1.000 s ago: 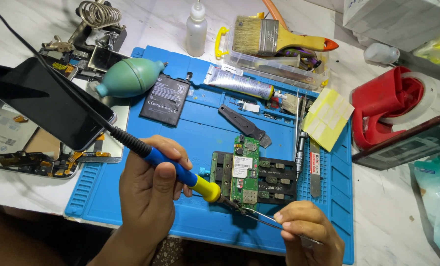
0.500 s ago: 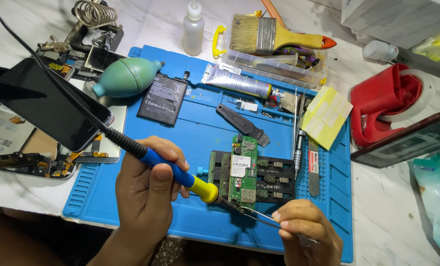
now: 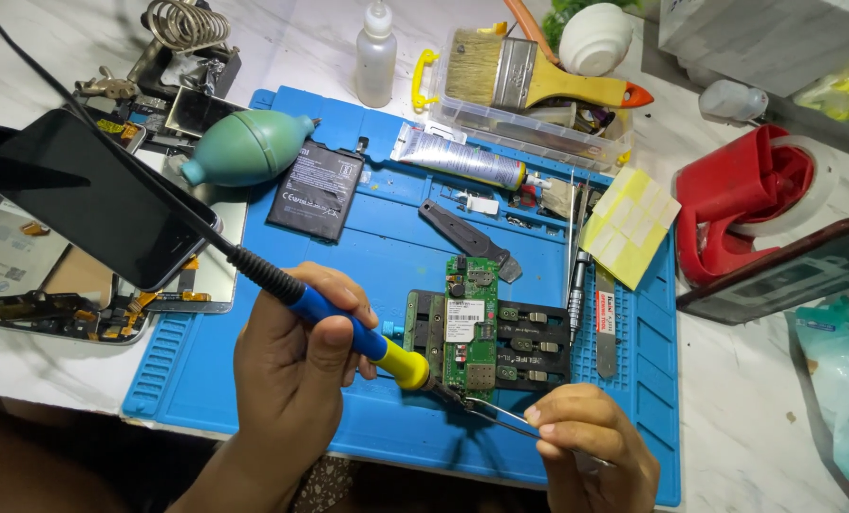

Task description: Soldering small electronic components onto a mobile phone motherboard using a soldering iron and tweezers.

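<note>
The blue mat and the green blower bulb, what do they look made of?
The blue mat looks like matte silicone or rubber: moulded ribs and recessed trays along its edges, no glare. The green blower bulb seems soft rubber, smooth with a dull sheen; its feel cannot be judged.

A white, marble-like table (image 3: 785, 399) under bright, even light, perhaps daylight, fills the background.
</note>
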